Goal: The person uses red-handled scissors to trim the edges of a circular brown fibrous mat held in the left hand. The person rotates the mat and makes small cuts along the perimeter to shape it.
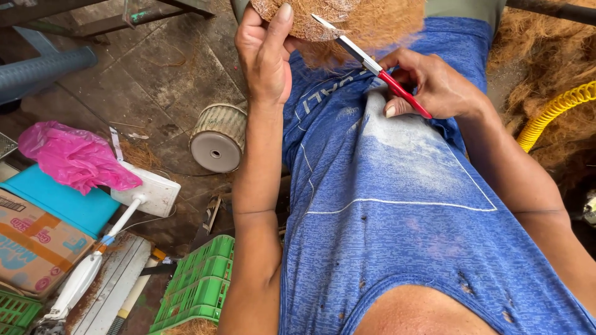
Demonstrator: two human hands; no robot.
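Gripping the light, fibrous coconut husk piece [310, 18] by its rim, the left hand [264, 53] fingers pinch it; the right hand [428, 84] fingers close around red-handled scissors [372, 65].

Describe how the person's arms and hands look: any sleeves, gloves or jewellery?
Both arms are bare along their whole visible length. The left hand and right hand are bare too: no gloves, rings, watch or bracelet visible. Fingernails are short and unpainted.
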